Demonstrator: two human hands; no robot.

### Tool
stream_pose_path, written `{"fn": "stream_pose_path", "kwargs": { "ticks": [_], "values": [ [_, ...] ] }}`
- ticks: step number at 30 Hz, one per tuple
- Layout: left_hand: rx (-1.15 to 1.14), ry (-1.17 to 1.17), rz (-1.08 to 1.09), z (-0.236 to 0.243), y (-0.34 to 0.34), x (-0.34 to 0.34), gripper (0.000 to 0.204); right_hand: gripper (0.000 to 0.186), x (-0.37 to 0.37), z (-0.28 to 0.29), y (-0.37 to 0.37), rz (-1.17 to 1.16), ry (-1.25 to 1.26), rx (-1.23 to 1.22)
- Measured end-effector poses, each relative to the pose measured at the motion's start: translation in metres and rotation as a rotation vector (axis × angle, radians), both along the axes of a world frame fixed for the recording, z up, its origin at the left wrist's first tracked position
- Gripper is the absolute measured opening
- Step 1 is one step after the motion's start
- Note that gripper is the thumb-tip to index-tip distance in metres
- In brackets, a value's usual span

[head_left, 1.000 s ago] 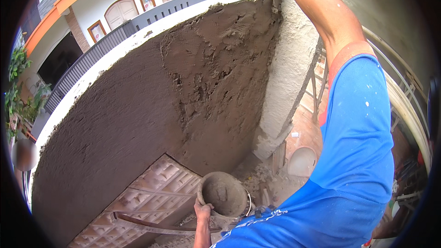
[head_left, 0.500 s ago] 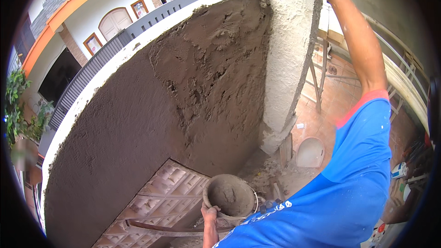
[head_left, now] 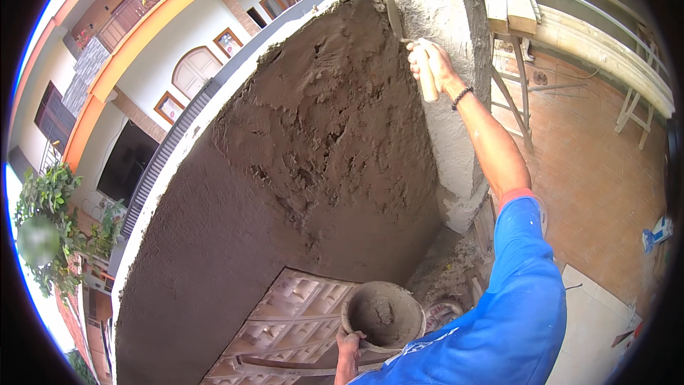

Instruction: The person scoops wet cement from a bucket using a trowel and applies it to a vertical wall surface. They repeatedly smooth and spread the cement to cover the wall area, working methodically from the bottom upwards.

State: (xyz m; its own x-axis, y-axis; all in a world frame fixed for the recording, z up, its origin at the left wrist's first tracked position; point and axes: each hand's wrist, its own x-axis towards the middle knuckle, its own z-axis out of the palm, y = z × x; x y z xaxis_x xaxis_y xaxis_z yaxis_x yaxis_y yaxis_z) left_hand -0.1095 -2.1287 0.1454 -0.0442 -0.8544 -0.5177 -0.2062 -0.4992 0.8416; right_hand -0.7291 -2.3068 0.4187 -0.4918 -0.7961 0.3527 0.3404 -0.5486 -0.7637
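Observation:
Gripped in my right hand [head_left: 436, 63], a trowel [head_left: 427, 82] with a light handle has its narrow blade raised at the top corner where the wet grey-brown plaster [head_left: 320, 121] meets the rough white pillar [head_left: 449, 150]. My left hand [head_left: 349, 342] is closed on the rim of a round bucket [head_left: 408, 299] with wet mortar [head_left: 381, 314] inside, low beside a panel of patterned openwork blocks [head_left: 296, 314] in the plastered wall. A blue sleeve covers my right upper arm.
Behind the wall's white top edge stand a railing [head_left: 164, 157], a house [head_left: 185, 71] and foliage [head_left: 50, 207]. To the right, planks [head_left: 584, 43] rest on trestles [head_left: 520, 93] above a tiled floor [head_left: 584, 192]. A board [head_left: 488, 235] leans near the pillar's foot.
My right hand has come down from the upper edge to the wall's top corner, bringing the trowel into view. The view has shifted. My left hand still holds the bucket.

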Motion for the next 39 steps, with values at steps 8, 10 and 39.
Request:
{"fn": "stream_pose_path", "kwargs": {
  "ticks": [8, 10, 39],
  "values": [
    [0.028, -0.006, 0.058, -0.004, 0.012, 0.002, 0.048, 0.031, 0.057, 0.021, -0.046, -0.115, 0.062, 0.020],
    [0.060, -0.003, 0.037, -0.006, 0.009, -0.005, 0.046, 0.031, 0.075, 0.028, -0.036, -0.170, 0.091, 0.022],
    [0.103, -0.029, 0.054, -0.005, 0.007, -0.021, 0.056, 0.030, 0.027, 0.030, -0.011, -0.448, 0.416, 0.163]
  ]
}}
